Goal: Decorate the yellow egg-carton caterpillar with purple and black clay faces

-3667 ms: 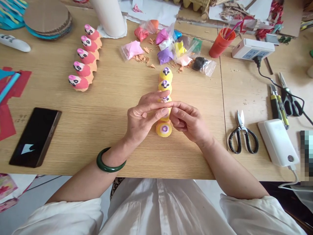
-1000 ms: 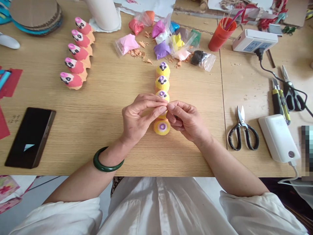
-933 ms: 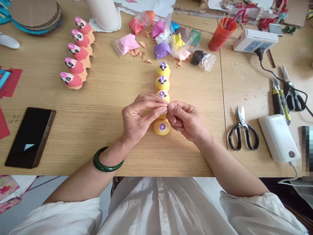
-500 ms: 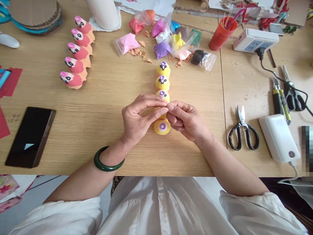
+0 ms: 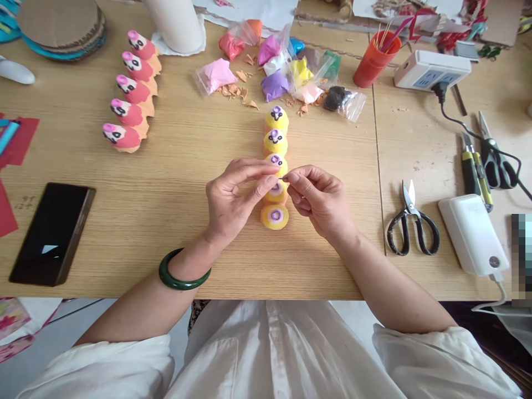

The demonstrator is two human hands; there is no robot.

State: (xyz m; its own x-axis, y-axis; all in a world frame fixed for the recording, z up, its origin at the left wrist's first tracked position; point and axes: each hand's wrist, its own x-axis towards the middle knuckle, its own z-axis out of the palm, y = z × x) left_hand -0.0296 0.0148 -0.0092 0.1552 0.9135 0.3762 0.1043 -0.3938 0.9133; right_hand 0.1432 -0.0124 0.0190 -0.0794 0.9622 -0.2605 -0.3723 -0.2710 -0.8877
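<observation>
My right hand (image 5: 320,197) is closed in a pinch on a short, thin black strand (image 5: 283,178), which looks like clay. The strand's free end points to my left hand (image 5: 236,197), whose thumb and forefinger are slightly apart; its thumb tip is close to that end, and I cannot tell if they touch. Below both hands lies a row of yellow domes (image 5: 275,217) with purple rings on pale patches. The far domes have black eyes and mouths; the third shows one black eye, partly covered by my left fingers. The nearest two show only rings.
A row of red domes (image 5: 127,136) with faces stands on the left. Bagged coloured clay (image 5: 274,86) and orange scraps lie at the back, with a red cup (image 5: 374,64) of toothpicks. Black-handled scissors (image 5: 411,219) and a power bank (image 5: 474,235) lie right, a phone (image 5: 52,233) left.
My fingertips have drawn apart, the left ones moving slightly left. The black strand now shows between them, and the fourth yellow dome's ring has come into view.
</observation>
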